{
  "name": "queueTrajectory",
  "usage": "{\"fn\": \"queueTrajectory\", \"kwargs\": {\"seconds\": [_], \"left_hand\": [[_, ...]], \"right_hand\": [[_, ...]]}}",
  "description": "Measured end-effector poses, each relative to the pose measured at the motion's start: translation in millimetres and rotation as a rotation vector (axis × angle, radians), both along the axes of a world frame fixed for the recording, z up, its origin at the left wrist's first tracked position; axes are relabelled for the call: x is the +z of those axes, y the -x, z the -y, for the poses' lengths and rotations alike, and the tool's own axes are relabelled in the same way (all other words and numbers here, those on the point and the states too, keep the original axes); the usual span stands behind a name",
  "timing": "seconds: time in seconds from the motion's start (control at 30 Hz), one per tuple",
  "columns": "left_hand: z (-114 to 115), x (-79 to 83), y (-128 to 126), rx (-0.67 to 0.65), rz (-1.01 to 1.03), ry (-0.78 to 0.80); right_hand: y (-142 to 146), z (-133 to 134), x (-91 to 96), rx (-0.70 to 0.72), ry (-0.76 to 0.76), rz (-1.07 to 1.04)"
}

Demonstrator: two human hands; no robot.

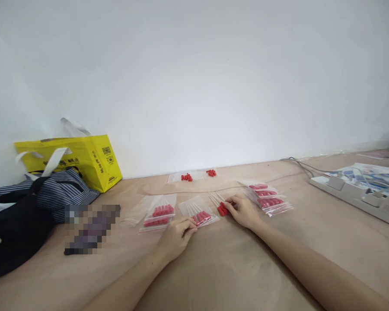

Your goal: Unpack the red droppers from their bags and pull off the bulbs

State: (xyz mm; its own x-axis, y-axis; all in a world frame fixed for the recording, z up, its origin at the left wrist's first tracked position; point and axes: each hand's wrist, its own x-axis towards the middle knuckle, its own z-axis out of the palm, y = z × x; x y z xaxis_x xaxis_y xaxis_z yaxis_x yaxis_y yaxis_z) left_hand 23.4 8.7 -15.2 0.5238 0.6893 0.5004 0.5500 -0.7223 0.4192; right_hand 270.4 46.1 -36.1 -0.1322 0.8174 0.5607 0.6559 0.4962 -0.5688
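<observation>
Right hand (242,211), nearer, curls against loose white red-handled sticks (222,210) pointing away; left hand (179,235) touches clear plastic bag (208,220); grips unclear.

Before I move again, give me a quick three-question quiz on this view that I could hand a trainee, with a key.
1. Multiple choice: what is the right hand touching? A) a black cap; B) loose red-ended sticks; C) a grey cable.
2. True or false: the yellow bag stands farther left than the left hand.
3. Short answer: what are the left hand's fingertips at?

Key: 1. B. 2. True. 3. The lower edge of a clear bag with more red-ended sticks inside.
</observation>
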Motion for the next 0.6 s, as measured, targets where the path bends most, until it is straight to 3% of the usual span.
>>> {"fn": "queueTrajectory", "kwargs": {"seconds": [0.1,0.3,0.6], "left_hand": [[0,0.0,-1,0.034,0.004,-0.002],[-2,-3.1,0,0.046,0.003,0.006],[7,7.9,-7,0.061,0.002,0.09]], "right_hand": [[4,9,5.9,0.003,-0.046,0.025],[27,36,11.8,0.219,-0.195,0.286],[44,35,5.9,0.208,-0.361,0.364]]}}
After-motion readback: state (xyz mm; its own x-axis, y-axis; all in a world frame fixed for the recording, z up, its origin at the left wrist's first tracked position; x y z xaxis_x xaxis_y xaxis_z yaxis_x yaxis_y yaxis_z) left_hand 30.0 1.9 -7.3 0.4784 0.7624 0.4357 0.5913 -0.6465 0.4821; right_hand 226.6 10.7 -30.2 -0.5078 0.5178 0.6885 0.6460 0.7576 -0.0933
